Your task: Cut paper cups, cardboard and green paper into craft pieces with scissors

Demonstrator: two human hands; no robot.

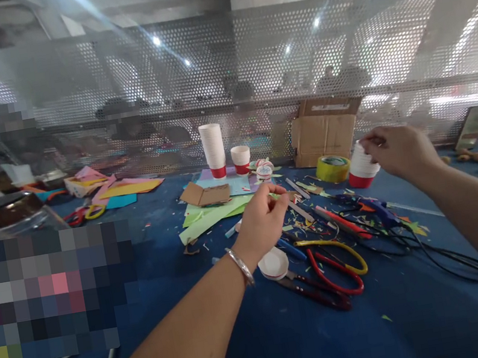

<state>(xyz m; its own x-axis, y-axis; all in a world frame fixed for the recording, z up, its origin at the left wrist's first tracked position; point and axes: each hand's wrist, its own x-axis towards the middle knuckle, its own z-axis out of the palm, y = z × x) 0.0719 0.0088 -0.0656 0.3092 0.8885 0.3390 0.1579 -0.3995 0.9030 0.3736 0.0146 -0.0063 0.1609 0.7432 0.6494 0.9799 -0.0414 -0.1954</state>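
My left hand [267, 221], with a silver bangle on the wrist, is above the middle of the table, fingers curled together in a pinch. Whatever lies between its fingertips is hidden. Just below it is a small white paper lid or cup base [274, 263] beside red-handled scissors [334, 270] and a yellow-handled tool [346, 246]. On the right, my right hand [397, 153] has its fingers closed at the upper side of a short stack of red and white paper cups [362, 170]. I cannot tell whether it grips a cup or only covers the stack.
A taller cup stack [215, 152] and a shorter one [241, 159] stand at the back. Yellow tape [332, 168], a cardboard box [325, 131], a blue glue gun [382, 210] with black cable, green paper [213, 215] and scraps surround the hands. A lidded jar [4, 215] stands left.
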